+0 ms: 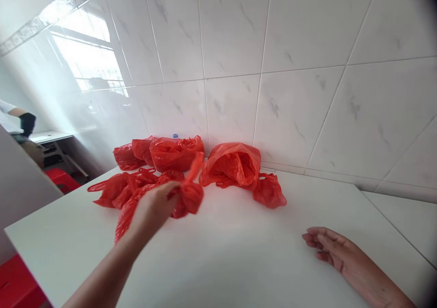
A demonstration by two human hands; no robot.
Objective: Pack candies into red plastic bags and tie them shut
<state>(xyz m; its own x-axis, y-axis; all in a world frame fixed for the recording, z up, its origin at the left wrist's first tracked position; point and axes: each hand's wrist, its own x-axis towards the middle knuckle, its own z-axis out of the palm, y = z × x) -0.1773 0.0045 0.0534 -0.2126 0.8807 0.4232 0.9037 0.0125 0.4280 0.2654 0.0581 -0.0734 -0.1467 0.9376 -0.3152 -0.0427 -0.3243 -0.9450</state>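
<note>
My left hand point(155, 207) is closed around a small bunched red plastic bag point(192, 196), whose loose end sticks up and is a little blurred. Behind and beside that hand lie more red plastic bags point(116, 190), partly hidden by my wrist and fingers. Over the right part of the white table point(252, 258), my right hand point(336, 248) is held with loosely curved fingers, apart and holding nothing. Nearest to it are a small crumpled red bag point(270, 192) and a larger, open-mouthed red bag point(235, 164) by the wall.
Several filled red bags point(175, 155) stand along the tiled wall point(232, 112), with a small blue object point(175, 136) behind them. Red stools point(18, 283) stand off the table's left side. A person's arm in a black sleeve point(27, 122) shows at far left.
</note>
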